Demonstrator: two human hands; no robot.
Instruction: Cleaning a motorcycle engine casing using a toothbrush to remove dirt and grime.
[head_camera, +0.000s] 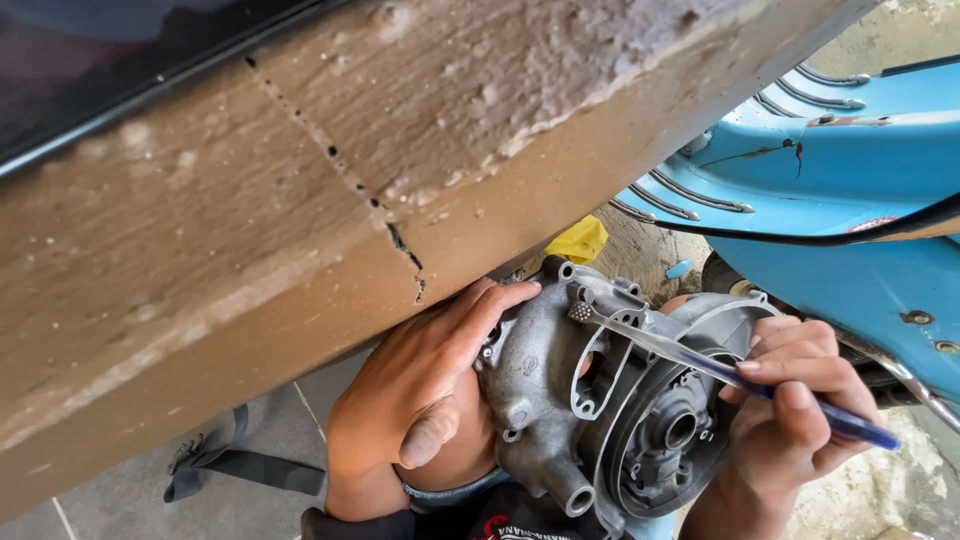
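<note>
From my head camera, the toothbrush (700, 362) lies along a slanted line, bristle head up-left on the grey engine casing (590, 400), blue handle down-right. My right hand (790, 410) closes its fingers around the handle like a pen. My left hand (425, 385) grips the casing's left side, fingers curved over its edge, thumb pointing down. The casing rests on my lap, beside a light blue scooter body (850, 190).
</note>
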